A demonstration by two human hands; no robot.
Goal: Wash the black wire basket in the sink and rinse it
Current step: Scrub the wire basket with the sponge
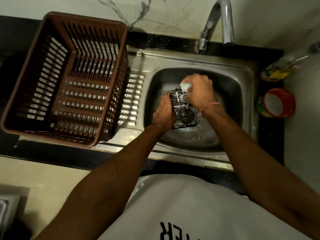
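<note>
While held over the drain: black wire basket (184, 110), down inside the steel sink (199, 61), suds streaked across the mesh.
Left hand (164, 112): wrapped round the basket's left edge, fingers curled tight on the wire.
Right hand (199, 90): clenched on a soapy scrubber (186, 84), pushed against the basket's far end. Pinkish thread (209, 105) round that wrist.
Hands: close together, both on the basket.
Tap (218, 23): curved chrome, spout over the back rim, no stream visible.
Left of the bowl: brown slatted plastic crate (65, 78) parked on the drainboard.
Right counter: round red-rimmed tub (277, 103) of white stuff, plus a blurry bottle (284, 67) lying near the wall.
</note>
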